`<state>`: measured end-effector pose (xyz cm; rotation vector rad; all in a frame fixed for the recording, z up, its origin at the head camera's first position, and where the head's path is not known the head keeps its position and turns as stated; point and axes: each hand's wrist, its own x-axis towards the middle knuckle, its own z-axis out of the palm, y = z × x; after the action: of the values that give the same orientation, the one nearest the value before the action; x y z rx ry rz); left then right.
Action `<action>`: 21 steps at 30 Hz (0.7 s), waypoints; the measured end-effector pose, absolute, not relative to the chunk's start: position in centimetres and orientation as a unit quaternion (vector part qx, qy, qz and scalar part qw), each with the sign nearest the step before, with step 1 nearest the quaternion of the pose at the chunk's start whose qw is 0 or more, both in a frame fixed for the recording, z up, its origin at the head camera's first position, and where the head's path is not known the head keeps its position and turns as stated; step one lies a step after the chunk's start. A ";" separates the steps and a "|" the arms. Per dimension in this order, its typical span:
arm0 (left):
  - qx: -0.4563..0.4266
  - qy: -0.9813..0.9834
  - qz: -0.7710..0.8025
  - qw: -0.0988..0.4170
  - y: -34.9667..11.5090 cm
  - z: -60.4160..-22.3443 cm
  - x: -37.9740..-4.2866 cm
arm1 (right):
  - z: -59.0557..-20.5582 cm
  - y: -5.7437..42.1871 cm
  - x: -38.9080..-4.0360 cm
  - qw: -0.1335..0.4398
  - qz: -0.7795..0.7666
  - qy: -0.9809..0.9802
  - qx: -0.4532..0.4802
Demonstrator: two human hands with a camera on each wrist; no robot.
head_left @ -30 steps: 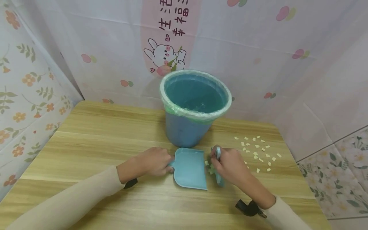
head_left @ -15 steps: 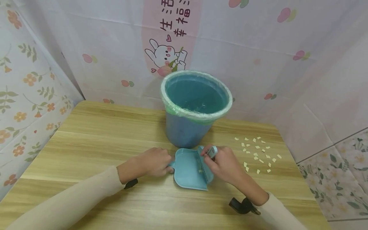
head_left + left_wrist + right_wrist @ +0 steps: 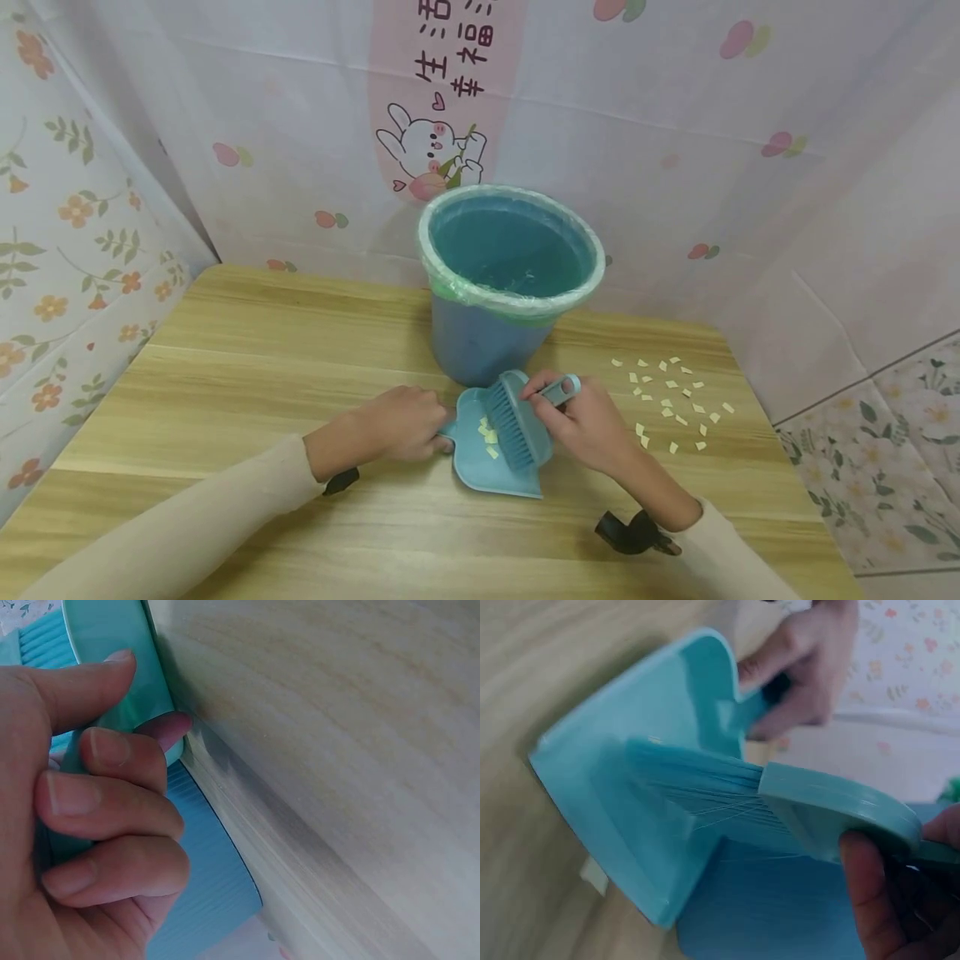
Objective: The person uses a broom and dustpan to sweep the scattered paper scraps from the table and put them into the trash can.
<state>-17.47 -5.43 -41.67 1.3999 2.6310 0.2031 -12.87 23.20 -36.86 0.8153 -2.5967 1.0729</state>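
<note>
A wood-grain table (image 3: 247, 367) fronts white printed cloth (image 3: 292, 108); the left hand (image 3: 408, 422) grips a pale-blue plastic dustpan (image 3: 480, 473), the right hand (image 3: 588, 425) pinches a pale-blue bristled brush (image 3: 529, 421).

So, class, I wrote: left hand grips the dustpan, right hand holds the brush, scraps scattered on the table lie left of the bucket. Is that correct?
One slip: in the head view, the scraps scattered on the table lie right of the bucket. The left hand grips the dustpan, the right hand the brush.

A rabbit-printed white cloth (image 3: 300, 108) hangs behind the wood-grain table (image 3: 255, 367).
</note>
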 end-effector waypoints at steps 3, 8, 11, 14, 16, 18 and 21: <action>0.466 0.878 0.072 0.082 -5.5 -41.6 -17.5 | -36.3 23.9 -12.8 0.125 0.370 -0.887 0.245; 0.463 0.879 0.073 0.085 -5.5 -41.6 -17.4 | -35.4 25.3 -12.7 0.174 0.306 -0.909 0.224; 0.463 0.880 0.069 0.085 -5.4 -41.5 -17.4 | -35.2 26.0 -12.3 0.182 0.245 -0.926 0.220; 0.463 0.880 0.066 0.084 -5.4 -41.5 -17.4 | -35.4 26.2 -11.8 0.171 0.183 -0.942 0.224; 0.463 0.880 0.064 0.085 -5.4 -41.4 -17.4 | -35.8 26.0 -11.6 0.159 0.155 -0.947 0.231; 0.464 0.880 0.062 0.084 -5.4 -41.4 -17.5 | -36.3 25.6 -11.5 0.150 0.147 -0.948 0.240; 0.465 0.880 0.058 0.081 -5.3 -41.6 -17.6 | -37.0 24.6 -11.7 0.143 0.168 -0.943 0.248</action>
<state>-17.58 -5.33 -41.56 1.3887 2.6294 0.1743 -11.69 24.61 -37.05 0.7166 -2.7200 0.4842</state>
